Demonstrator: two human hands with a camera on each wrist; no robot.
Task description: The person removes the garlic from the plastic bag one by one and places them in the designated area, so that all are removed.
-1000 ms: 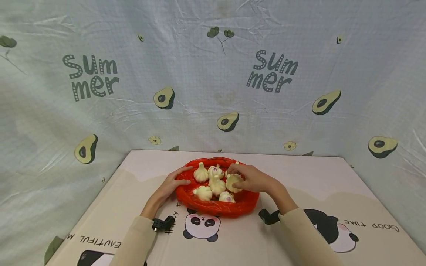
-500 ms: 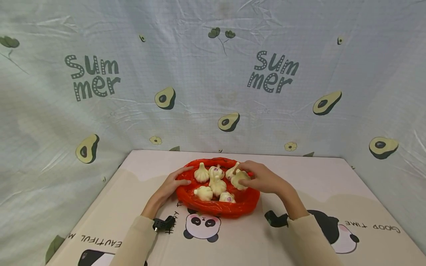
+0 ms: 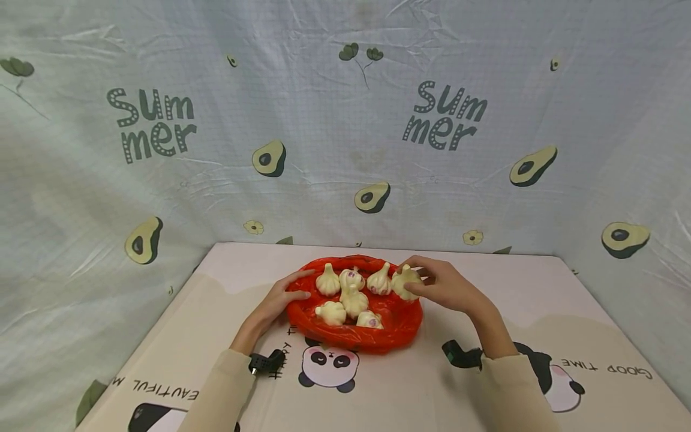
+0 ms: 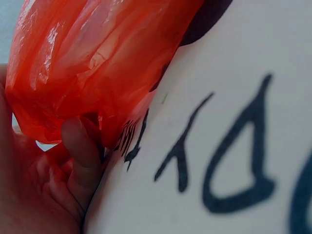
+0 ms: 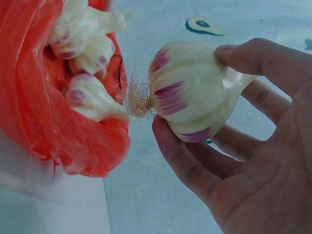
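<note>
A red plastic bag (image 3: 351, 341) lies with its rim rolled wide, and several garlic bulbs (image 3: 354, 302) sit inside it. My left hand (image 3: 275, 302) holds the bag's left rim, with thumb and forefinger reaching over the edge. In the left wrist view, curled fingers rest against the crinkled red side (image 4: 97, 63). At the bag's right rim, my right hand (image 3: 445, 285) grips one garlic bulb (image 3: 405, 283) between thumb and fingers. Purple streaks and a tuft of dry roots (image 5: 140, 101) show on this bulb (image 5: 195, 90) in the right wrist view, apart from the bulbs in the bag.
The pale table top (image 3: 388, 396) carries printed pandas and lettering. A white cloth with avocado prints (image 3: 313, 102) hangs behind and along both sides. A dark wrist camera (image 3: 461, 354) sticks out from the right wrist, another (image 3: 267, 362) from the left.
My right hand has carried the garlic bulb rightward and slightly up, from among the other bulbs to the bag's right rim. The left hand has stayed on the left rim.
</note>
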